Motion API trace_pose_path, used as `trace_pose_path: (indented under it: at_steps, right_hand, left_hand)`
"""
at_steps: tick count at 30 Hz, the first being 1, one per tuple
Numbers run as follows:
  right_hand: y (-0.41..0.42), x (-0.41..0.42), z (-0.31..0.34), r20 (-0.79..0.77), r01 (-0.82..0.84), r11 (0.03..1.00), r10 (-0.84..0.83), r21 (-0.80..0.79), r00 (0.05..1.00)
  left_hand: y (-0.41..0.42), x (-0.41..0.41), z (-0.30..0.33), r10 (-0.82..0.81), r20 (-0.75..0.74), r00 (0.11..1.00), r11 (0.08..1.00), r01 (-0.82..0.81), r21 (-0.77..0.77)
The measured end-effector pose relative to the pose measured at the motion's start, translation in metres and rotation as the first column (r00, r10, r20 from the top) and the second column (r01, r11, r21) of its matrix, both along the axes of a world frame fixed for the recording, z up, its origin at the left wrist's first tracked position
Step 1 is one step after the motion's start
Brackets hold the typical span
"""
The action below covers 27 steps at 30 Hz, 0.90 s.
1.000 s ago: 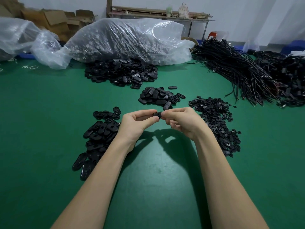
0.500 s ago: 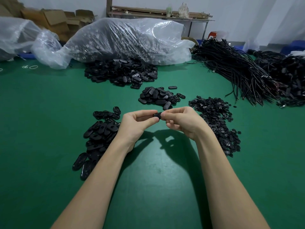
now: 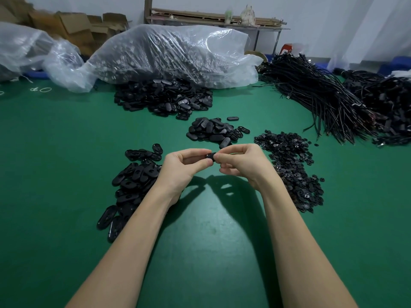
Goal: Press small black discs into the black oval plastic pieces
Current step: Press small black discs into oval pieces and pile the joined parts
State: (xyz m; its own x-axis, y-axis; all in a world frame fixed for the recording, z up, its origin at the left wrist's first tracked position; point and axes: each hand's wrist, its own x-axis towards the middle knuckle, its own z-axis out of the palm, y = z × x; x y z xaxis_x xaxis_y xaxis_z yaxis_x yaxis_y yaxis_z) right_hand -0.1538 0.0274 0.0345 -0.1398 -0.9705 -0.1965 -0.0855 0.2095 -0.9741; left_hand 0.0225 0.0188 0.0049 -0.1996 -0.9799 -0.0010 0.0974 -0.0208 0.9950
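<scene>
One black oval piece point(image 3: 210, 157) sits pinched between both hands, raised above the green tabletop point(image 3: 66, 174), likely so the thumbs can bear on it from either end; the left hand point(image 3: 182, 167) grips its left end with curled fingers; the right hand point(image 3: 242, 165) pinches the right end, and whether a disc lies under its fingertips cannot be told; one pile of discs point(image 3: 291, 165) lies by the right hand for quick reach; three heaps of ovals show, one left point(image 3: 131, 181), two beyond point(image 3: 213, 130) point(image 3: 164, 98).
</scene>
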Motion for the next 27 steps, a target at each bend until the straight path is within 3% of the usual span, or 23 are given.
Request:
trace_pose_path:
  at_steps: [4,12,22,27]
  right_hand:
    - [0.002,-0.005,0.0,0.034,-0.01,1.0,0.01,0.001,0.999]
    - [0.002,0.001,-0.006,0.072,-0.052,0.998,0.053,-0.025,0.996]
    - [-0.001,0.006,-0.009,-0.057,-0.036,0.999,0.035,-0.019,0.998]
    - [-0.001,0.007,-0.012,-0.022,-0.054,0.997,0.053,-0.046,0.998]
  left_hand:
    - [-0.001,0.001,0.002,-0.022,-0.037,0.999,1.0,0.023,0.021]
    - [-0.001,-0.005,-0.002,0.086,0.063,0.994,0.996,-0.087,0.017]
    - [0.0,-0.006,-0.002,0.105,0.065,0.992,0.994,-0.107,0.032]
    - [0.001,-0.006,-0.001,0.103,0.062,0.993,0.993,-0.106,0.044]
